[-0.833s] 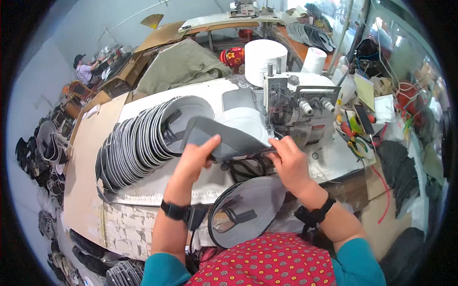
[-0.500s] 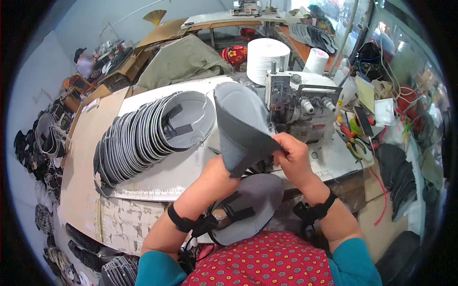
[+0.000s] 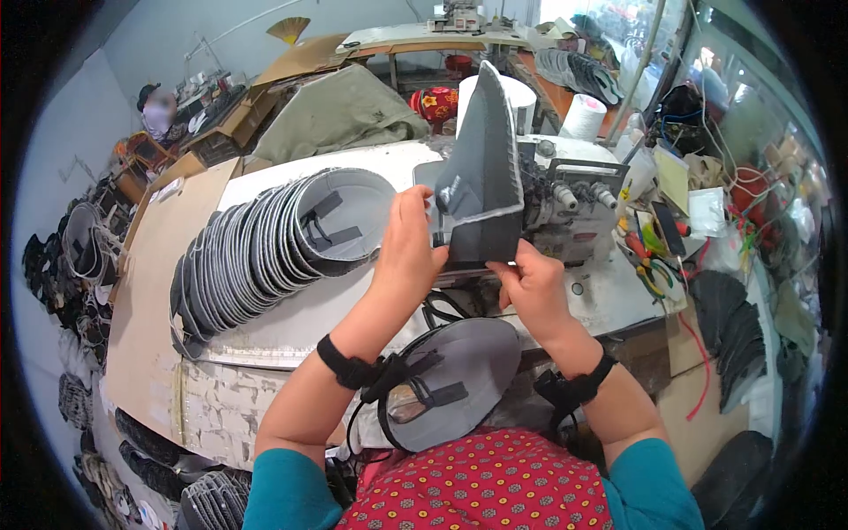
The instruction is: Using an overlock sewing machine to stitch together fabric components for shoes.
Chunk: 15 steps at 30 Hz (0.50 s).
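Note:
In front of the sewing machine (image 3: 579, 190) I hold up a stiff grey sewn fabric piece (image 3: 481, 181), with a pale stitched edge and a pointed top. My left hand (image 3: 405, 243) grips its left side, the thumb low and the fingers upright. Pinched at the lower right corner, the piece is also held by my right hand (image 3: 537, 287). Below my hands, a similar grey fabric piece (image 3: 481, 389) with dark straps rests against my lap. A long nested row of such pieces (image 3: 256, 256) lies on the white tabletop to the left.
White thread cones (image 3: 583, 117) stand behind the machine. Pliers (image 3: 655, 276) and small tools lie at the right of the table. A greenish cloth (image 3: 344, 119) covers something at the back. Dark fabric pieces (image 3: 729, 322) hang at the right. A person (image 3: 159, 115) sits far left.
The held piece has been turned and raised, so its stitched edge and folded inside now show. My left hand has moved up along its left side; my right hand has shifted slightly down.

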Available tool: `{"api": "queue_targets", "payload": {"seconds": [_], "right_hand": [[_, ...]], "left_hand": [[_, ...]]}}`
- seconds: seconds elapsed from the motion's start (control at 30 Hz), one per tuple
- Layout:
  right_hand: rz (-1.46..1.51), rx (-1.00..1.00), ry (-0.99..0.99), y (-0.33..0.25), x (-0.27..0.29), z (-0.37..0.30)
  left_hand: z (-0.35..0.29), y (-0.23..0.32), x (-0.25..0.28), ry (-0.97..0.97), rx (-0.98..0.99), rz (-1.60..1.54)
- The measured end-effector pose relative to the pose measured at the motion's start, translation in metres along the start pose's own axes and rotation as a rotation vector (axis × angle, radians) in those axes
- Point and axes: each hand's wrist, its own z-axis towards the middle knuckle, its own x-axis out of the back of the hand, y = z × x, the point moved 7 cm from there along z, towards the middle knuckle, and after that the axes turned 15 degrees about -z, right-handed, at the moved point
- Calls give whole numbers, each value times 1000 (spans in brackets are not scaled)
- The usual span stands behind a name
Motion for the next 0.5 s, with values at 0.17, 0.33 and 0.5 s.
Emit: {"api": "queue_targets", "payload": {"seconds": [0.17, 0.33, 0.5], "right_hand": [[40, 2, -69, 3, 7, -10], [-113, 443, 29, -15, 17, -31], [51, 357, -133, 0, 11, -46]], "left_hand": [[-10, -34, -29, -318, 497, -523], [-36, -60, -34, -208, 926, -1054], [-53, -91, -16, -52, 880, -969]]}}
